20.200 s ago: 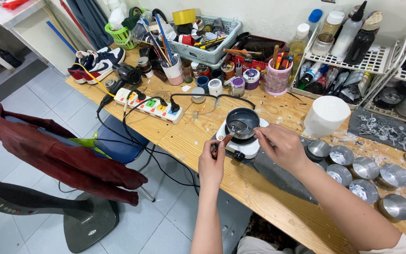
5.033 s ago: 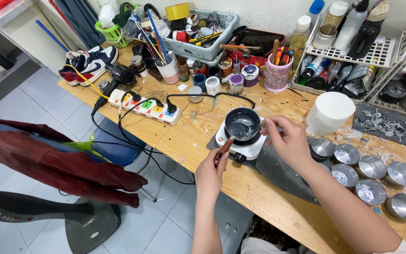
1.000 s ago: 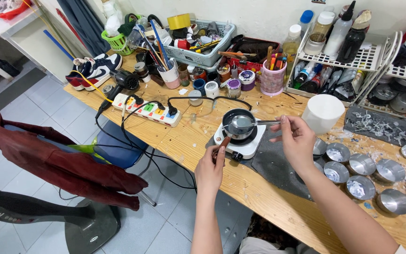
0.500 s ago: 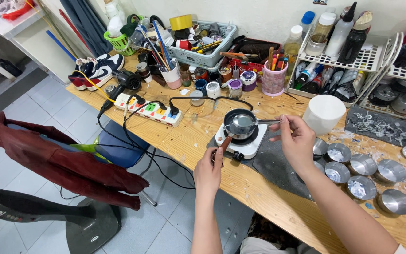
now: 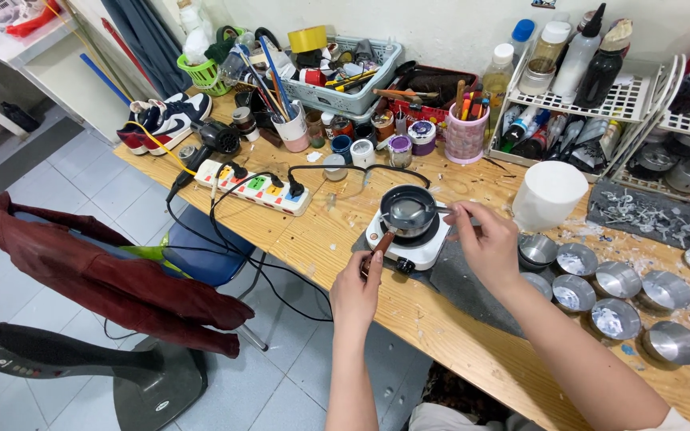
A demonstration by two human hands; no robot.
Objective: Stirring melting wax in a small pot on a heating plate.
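Pot (image 5: 406,212): small, dark, holding a pale melted liquid; seated on top of the hotplate, between the two hands.
Pot handle (image 5: 380,243): brown, angled down and toward the left hand; pinched at its lower end.
Left hand (image 5: 355,285): fingers closed around the tip of the pot handle, thumb on top; just below and left of the pot.
Right hand (image 5: 489,243): clenched on a thin stirring stick (image 5: 441,210), fingertips pinched; just right of the pot.
Stirring stick: reaching left from the right-hand grip, tip over the pot's rim; whether touching the liquid, cannot tell.
Hotplate (image 5: 409,246): white, round-cornered, with a dark knob at the front; directly under the pot, beside the left-hand grip.
Grey mat (image 5: 473,287): under the hotplate, spreading below the right wrist.
Metal cups (image 5: 600,283): a cluster of round silver tins, some with white residue; right of the right hand, near the forearm.
White cylinder (image 5: 549,195): plain, upright; above and right of the right hand.
Power strip (image 5: 253,186): white, with plugs and black cables; well left of the left hand, farther up the table.
Wooden table (image 5: 457,343): bare planks in front of both grips.
Clutter at the back: pink pen cup (image 5: 467,134), grey basket (image 5: 345,97) and wire rack with bottles (image 5: 592,100); well beyond the pot.
Red jacket (image 5: 97,275): draped over a chair, far left of the left hand.
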